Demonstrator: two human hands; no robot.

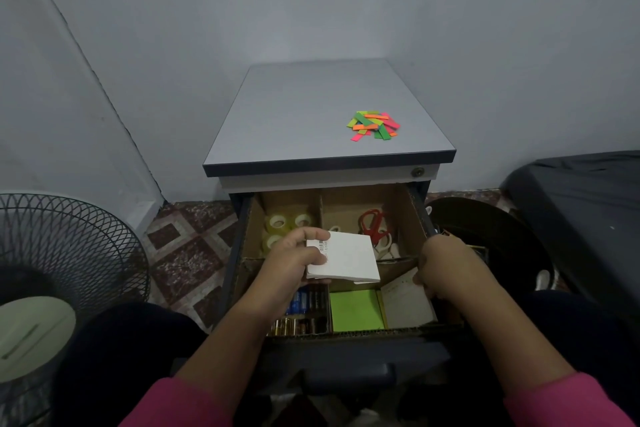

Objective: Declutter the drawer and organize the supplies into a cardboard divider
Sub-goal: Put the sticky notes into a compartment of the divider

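Divider — three tape rolls, two scissors

Dim, bluish light (edges bowed)

Open from above: drawer, every divider cell reachable past the cabinet top. Blocking the middle: left hand with white pad. Crowding the right wall: right hand. Cabinet top bare except sticky flags.

Matt corrugated cardboard divider, glossy clear tape rolls (plastic), smooth laminate cabinet top
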